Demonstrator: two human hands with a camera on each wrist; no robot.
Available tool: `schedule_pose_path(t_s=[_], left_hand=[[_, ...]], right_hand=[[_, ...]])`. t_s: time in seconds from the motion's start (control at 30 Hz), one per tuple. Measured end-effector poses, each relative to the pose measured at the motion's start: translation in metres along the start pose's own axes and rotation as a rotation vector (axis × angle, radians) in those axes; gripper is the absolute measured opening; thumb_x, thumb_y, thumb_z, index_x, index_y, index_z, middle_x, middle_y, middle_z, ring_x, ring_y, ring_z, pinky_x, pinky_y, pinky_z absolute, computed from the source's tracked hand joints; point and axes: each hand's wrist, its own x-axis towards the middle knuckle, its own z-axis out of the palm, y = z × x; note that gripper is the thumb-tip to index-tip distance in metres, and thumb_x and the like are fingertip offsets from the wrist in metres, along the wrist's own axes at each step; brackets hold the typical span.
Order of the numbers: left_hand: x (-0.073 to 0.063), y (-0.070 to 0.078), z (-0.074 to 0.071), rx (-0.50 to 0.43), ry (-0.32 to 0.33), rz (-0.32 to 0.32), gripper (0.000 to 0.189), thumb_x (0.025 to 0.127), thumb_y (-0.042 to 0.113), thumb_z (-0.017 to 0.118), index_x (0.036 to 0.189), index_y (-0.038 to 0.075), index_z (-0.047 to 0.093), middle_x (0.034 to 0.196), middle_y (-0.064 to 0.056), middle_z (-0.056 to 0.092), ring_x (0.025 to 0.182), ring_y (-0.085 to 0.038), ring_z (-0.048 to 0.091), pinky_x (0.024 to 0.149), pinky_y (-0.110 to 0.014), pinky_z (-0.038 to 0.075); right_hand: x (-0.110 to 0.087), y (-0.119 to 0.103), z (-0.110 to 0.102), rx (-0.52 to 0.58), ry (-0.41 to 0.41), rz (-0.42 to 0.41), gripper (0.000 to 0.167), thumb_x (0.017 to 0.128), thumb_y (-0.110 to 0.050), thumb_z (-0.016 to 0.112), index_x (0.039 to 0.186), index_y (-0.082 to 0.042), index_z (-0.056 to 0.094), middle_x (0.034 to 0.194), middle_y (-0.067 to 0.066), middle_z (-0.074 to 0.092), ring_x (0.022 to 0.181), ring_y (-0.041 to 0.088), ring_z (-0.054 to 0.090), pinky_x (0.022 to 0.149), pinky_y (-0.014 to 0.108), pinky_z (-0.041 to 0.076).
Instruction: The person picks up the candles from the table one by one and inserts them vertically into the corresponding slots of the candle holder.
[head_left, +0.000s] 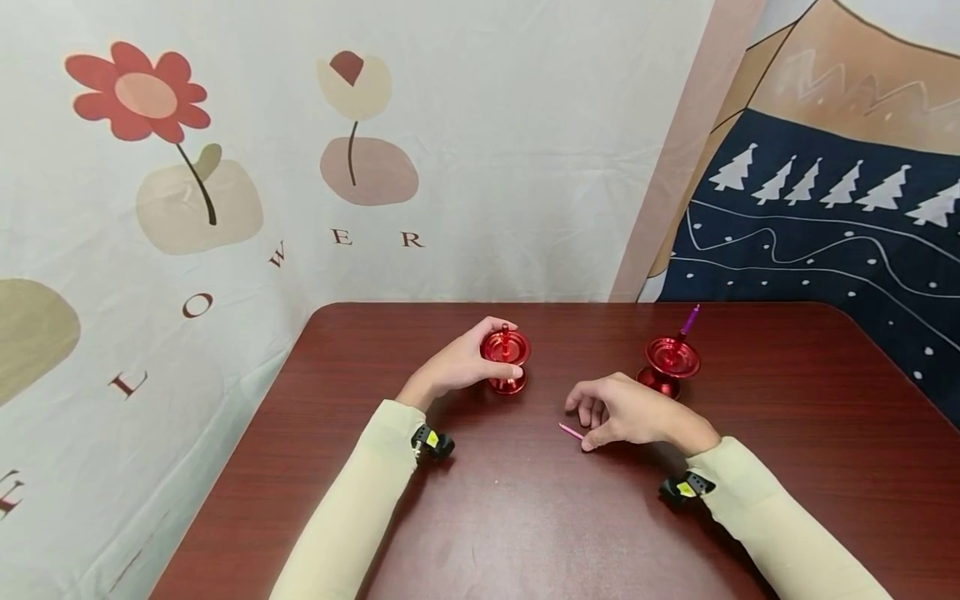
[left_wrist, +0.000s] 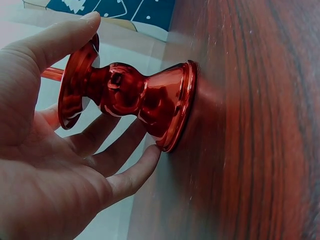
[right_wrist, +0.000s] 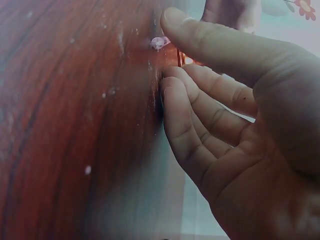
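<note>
My left hand [head_left: 471, 360] [left_wrist: 60, 165] grips a shiny red candle holder [head_left: 507, 346] [left_wrist: 122, 90]. Its thumb lies at the dish rim, and the fingers curve behind the stem down to the base. This holder stands upright on the table, and only a thin red spike rises from its dish. Close to the tabletop, my right hand [head_left: 626, 410] [right_wrist: 235, 135] reaches around a thin pink candle [head_left: 570, 431] [right_wrist: 159, 43] lying there. Thumb and bent fingers are spread apart, with the candle's end showing in the gap in the right wrist view.
A second red candle holder [head_left: 672, 357] stands behind my right hand, a purple candle [head_left: 690, 320] upright in it. The reddish-brown table [head_left: 495, 517] ends at a pale cloth with flower prints [head_left: 525, 167]. A dark tree-patterned cloth [head_left: 810, 225] hangs at the right.
</note>
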Motion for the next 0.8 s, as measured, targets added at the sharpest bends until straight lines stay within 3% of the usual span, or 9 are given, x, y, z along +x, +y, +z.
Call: schedule_pose_path(t_s=[0.4,0.6,0.8], left_hand=[[0.001,0.008,0.009,0.012,-0.043,0.032,0.074,0.092,0.025,0.089,0.155,0.013,0.052,0.138,-0.01,0.067,0.128,-0.027,0.063,0.108,-0.043,0.055],[0.001,0.01,0.012,0.035,-0.055,0.041,0.073,0.092,0.025,0.089,0.154,0.014,0.053,0.137,-0.009,0.068,0.127,-0.025,0.064,0.108,-0.042,0.055],[0.0,0.011,0.015,0.038,-0.064,0.046,0.072,0.092,0.026,0.089,0.154,0.015,0.054,0.136,-0.008,0.069,0.127,-0.024,0.064,0.107,-0.041,0.055]], right_hand=[[-0.002,0.003,-0.002,-0.044,0.006,0.028,0.029,0.086,-0.001,0.09,0.11,-0.005,0.072,0.079,-0.017,0.07,0.071,0.001,0.065,0.07,0.026,0.06],[-0.003,-0.001,-0.004,-0.129,-0.014,0.042,0.028,0.08,0.002,0.081,0.104,-0.01,0.072,0.078,-0.015,0.068,0.066,0.0,0.06,0.063,0.025,0.055],[-0.004,0.0,-0.003,-0.187,0.023,-0.016,0.025,0.078,0.002,0.079,0.095,-0.016,0.077,0.074,-0.018,0.063,0.065,0.001,0.057,0.058,0.025,0.052]])
